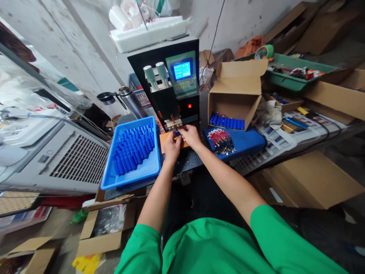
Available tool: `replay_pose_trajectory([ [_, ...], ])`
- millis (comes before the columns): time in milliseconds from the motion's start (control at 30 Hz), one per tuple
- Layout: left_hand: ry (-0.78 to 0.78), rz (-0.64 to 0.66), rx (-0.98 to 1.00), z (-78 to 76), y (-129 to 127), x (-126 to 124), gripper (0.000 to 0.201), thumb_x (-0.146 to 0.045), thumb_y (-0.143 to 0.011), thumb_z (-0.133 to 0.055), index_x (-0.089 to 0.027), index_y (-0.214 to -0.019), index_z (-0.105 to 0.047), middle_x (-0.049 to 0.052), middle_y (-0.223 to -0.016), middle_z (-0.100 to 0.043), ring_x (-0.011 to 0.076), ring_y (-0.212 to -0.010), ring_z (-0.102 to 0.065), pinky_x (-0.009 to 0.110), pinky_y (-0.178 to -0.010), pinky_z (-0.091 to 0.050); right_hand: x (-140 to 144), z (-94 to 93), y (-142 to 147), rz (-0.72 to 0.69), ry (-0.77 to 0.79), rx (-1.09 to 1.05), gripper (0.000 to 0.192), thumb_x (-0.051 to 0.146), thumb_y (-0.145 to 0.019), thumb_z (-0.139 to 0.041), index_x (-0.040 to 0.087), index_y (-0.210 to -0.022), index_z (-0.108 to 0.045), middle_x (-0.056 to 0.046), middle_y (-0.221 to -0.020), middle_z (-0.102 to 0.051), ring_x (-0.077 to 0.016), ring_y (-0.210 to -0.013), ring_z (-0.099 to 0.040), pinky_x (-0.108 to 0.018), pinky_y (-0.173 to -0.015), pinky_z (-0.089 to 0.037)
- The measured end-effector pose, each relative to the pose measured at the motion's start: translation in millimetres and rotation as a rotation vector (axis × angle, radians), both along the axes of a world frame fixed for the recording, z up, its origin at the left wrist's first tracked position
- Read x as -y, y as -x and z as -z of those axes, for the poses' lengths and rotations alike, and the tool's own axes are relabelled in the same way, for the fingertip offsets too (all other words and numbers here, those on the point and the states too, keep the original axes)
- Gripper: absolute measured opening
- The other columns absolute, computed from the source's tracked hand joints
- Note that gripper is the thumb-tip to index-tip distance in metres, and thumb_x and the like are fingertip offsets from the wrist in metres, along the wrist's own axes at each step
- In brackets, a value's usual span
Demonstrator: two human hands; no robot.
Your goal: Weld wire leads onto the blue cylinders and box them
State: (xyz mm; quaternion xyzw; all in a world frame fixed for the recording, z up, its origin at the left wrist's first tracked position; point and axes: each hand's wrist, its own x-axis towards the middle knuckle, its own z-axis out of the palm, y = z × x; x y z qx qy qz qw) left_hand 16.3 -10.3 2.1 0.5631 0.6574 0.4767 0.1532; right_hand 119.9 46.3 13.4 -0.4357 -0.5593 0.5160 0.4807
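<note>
Both of my hands meet under the electrodes of a black spot welder with a lit blue screen. My left hand pinches a small blue battery cell from the left. On the right side my right hand closes on the same cell, its fingertips just below the welding head. Fingers cover most of the cell, and any wire or tab at its end is too small to make out. Beneath the hands lies an orange pad.
A blue tray of many blue cells stands at left. To the right are an open cardboard box with blue cells and a bundle of red and black wires on a blue pad. Behind the tray stands a steel flask.
</note>
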Motion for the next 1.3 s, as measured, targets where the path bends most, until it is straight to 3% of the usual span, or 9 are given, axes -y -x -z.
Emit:
replay_pose_trajectory([
  [133,-0.006,0.003,-0.010,-1.0,0,0,0.025,-0.032,-0.089,-0.064,-0.021,-0.110,-0.070,0.005,-0.095,-0.075,0.0148,-0.067,-0.063,0.027,-0.065,-0.048,9,-7.8,-12,0.025,-0.028,0.113,0.025,0.039,-0.090,-0.062,0.018,-0.078,-0.064,-0.002,-0.068,-0.067,-0.0164,-0.065,-0.063,-0.026,-0.064,-0.049],
  [333,-0.019,0.030,0.008,1.5,0,4,0.026,-0.034,-0.086,-0.065,-0.019,-0.107,-0.071,0.004,-0.090,-0.074,0.0119,-0.061,-0.057,0.026,-0.060,-0.045,32,-24.2,-44,0.165,-0.499,0.574,0.020,0.030,-0.092,-0.061,0.016,-0.101,-0.072,-0.013,-0.106,-0.071,-0.0274,-0.104,-0.062,-0.039,-0.094,-0.048],
  [433,-0.026,0.058,-0.013,1.7,2,6,0.028,-0.033,-0.087,-0.063,-0.019,-0.109,-0.071,0.002,-0.082,-0.071,0.0117,-0.060,-0.056,0.025,-0.061,-0.045,38,-29.2,-49,0.109,-0.713,0.746,0.027,0.031,-0.093,-0.061,0.016,-0.111,-0.073,-0.016,-0.119,-0.068,-0.0330,-0.123,-0.051,-0.047,-0.107,-0.037],
  [500,-0.030,0.088,-0.015,1.6,4,7,0.029,-0.032,-0.086,-0.062,-0.019,-0.110,-0.071,0.001,-0.080,-0.070,0.0123,-0.062,-0.057,0.026,-0.063,-0.046,38,-31.3,-47,0.051,-0.778,0.801,0.029,0.030,-0.094,-0.060,0.016,-0.116,-0.073,-0.015,-0.121,-0.069,-0.0327,-0.126,-0.049,-0.049,-0.112,-0.030],
  [667,-0.061,0.156,0.008,0.6,8,4,0.035,-0.037,-0.085,-0.061,-0.018,-0.113,-0.070,0.004,-0.089,-0.072,0.0135,-0.066,-0.059,0.027,-0.065,-0.048,34,-34.3,-39,-0.090,-0.757,0.907,0.025,0.030,-0.099,-0.056,0.015,-0.106,-0.075,-0.012,-0.101,-0.076,-0.0268,-0.104,-0.059,-0.046,-0.107,-0.033],
  [800,-0.064,0.123,0.002,-0.3,9,1,0.043,-0.046,-0.082,-0.066,-0.019,-0.115,-0.069,0.004,-0.090,-0.072,0.0140,-0.067,-0.061,0.027,-0.065,-0.049,21,-32.3,-57,0.065,-0.697,0.881,0.030,0.034,-0.101,-0.055,0.014,-0.111,-0.076,-0.013,-0.104,-0.077,-0.0254,-0.104,-0.062,-0.040,-0.102,-0.038],
  [1033,-0.003,0.044,-0.073,-3.0,6,2,0.035,-0.049,-0.084,-0.062,-0.020,-0.101,-0.074,0.002,-0.079,-0.071,0.0150,-0.067,-0.062,0.027,-0.066,-0.048,-30,-11.4,-145,0.409,-0.555,0.903,0.033,0.032,-0.100,-0.057,0.014,-0.123,-0.073,-0.015,-0.114,-0.076,-0.0283,-0.113,-0.060,-0.041,-0.100,-0.040],
  [1133,0.010,0.006,-0.102,-6.0,4,4,0.034,-0.050,-0.085,-0.061,-0.021,-0.098,-0.075,0.002,-0.074,-0.070,0.0154,-0.065,-0.062,0.027,-0.065,-0.047,-51,0.0,-164,0.430,-0.515,0.989,0.033,0.031,-0.099,-0.057,0.013,-0.123,-0.073,-0.017,-0.112,-0.075,-0.0293,-0.115,-0.058,-0.042,-0.100,-0.038],
  [1300,0.003,0.015,-0.092,-7.0,4,5,0.035,-0.052,-0.085,-0.060,-0.022,-0.096,-0.075,0.003,-0.078,-0.073,0.0171,-0.069,-0.066,0.028,-0.066,-0.048,-71,17.3,-166,0.384,-0.494,1.083,0.033,0.029,-0.097,-0.060,0.010,-0.120,-0.074,-0.018,-0.110,-0.075,-0.0295,-0.112,-0.057,-0.042,-0.099,-0.037],
])
